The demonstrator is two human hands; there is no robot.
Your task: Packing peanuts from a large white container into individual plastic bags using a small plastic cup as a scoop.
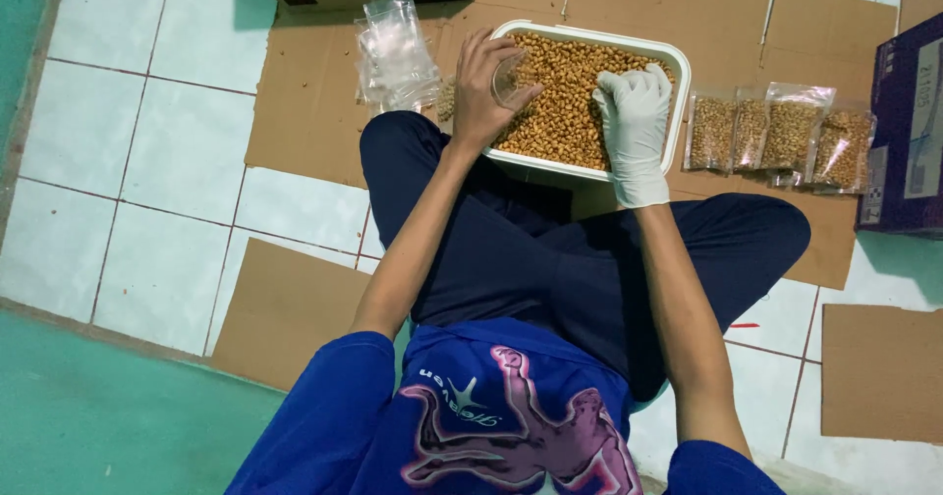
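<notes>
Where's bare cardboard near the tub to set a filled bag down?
Bare cardboard lies beyond the white rectangular plastic tub of nuts, toward the far edge, and left of the pile of empty clear bags. Right of the tub it is crowded: four filled clear bags run up to the dark blue box.

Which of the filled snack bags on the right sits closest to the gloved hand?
The leftmost filled bag, right beside the white tray. The other three lie farther right, toward the purple box, away from the right hand.
</notes>
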